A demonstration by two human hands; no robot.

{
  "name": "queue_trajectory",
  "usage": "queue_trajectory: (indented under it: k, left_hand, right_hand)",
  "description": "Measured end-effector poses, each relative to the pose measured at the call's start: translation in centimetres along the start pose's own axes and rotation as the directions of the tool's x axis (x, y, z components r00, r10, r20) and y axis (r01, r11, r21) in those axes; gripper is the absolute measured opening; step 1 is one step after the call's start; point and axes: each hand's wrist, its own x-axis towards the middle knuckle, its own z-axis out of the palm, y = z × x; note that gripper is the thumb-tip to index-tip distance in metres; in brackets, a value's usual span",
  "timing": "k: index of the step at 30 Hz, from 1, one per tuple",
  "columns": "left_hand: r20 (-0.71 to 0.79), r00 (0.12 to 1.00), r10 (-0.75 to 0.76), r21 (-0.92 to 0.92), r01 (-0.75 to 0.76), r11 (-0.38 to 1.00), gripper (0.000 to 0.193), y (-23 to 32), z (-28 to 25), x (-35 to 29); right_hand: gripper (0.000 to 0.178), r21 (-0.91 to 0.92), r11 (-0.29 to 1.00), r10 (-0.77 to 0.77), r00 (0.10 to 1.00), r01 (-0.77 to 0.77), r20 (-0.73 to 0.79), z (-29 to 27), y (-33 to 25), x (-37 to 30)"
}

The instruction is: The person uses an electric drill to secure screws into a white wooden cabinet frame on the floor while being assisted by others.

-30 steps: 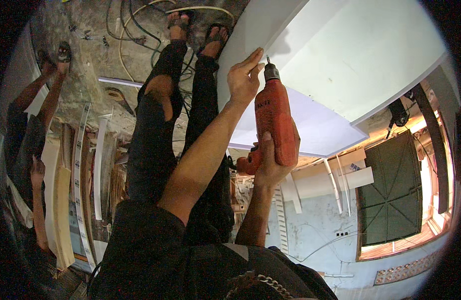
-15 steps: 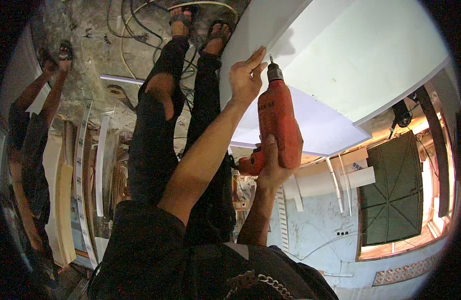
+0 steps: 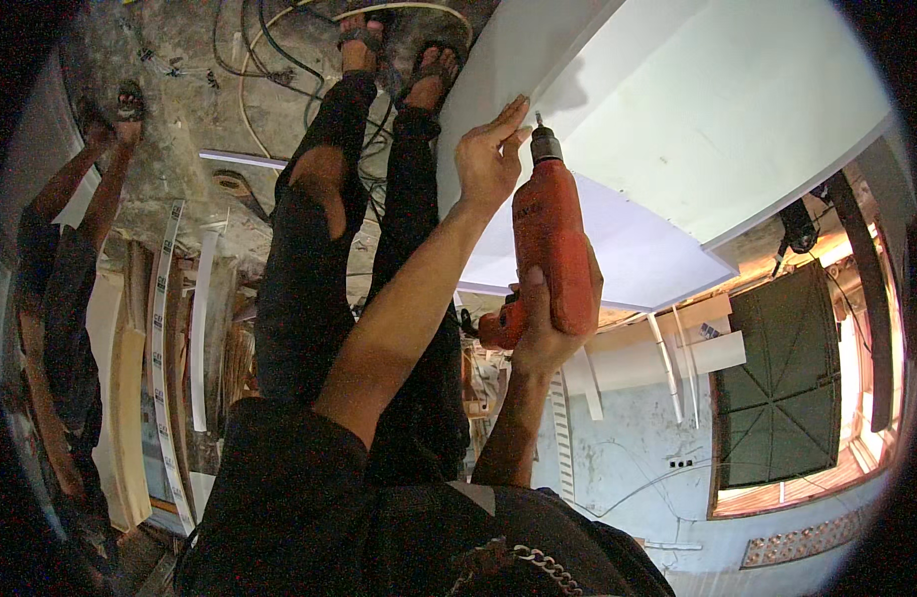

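Observation:
My right hand [image 3: 548,343] grips a red power drill [image 3: 551,234] by its handle, closed around it. The drill's dark chuck [image 3: 546,146] points away from me, and a short bit [image 3: 539,118] shows at its tip. Close beside the bit, my left hand [image 3: 486,164] has its fingers stretched out along the side of a large white panel [image 3: 737,109]. No object shows between those fingers, though their undersides are hidden. The bit's tip appears at or just over the panel's edge; contact cannot be made out.
Cables [image 3: 309,75] lie looped on the concrete floor near my feet. Another person [image 3: 56,269] is at the far left. Boards and strips [image 3: 165,348] lean at left. On the right are a green metal shutter [image 3: 782,378] and a pale blue wall [image 3: 628,478].

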Motion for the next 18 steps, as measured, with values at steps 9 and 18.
queue_trajectory:
  k: [9, 18]
  left_hand:
    - [-0.043, 0.999, 0.006, -0.033, -0.007, 0.999, 0.030, -0.2, 0.2, -0.1]
    - [-0.020, 1.000, -0.019, 0.079, 0.021, 0.997, 0.037, -1.0, 0.4, -0.3]
  right_hand:
    - [0.062, -0.090, 0.996, -0.018, 1.000, 0.017, -0.008, 0.3, 0.0, 0.3]
    - [0.062, -0.063, 0.996, -0.060, 0.998, 0.058, -0.032, 1.0, 0.1, -0.2]
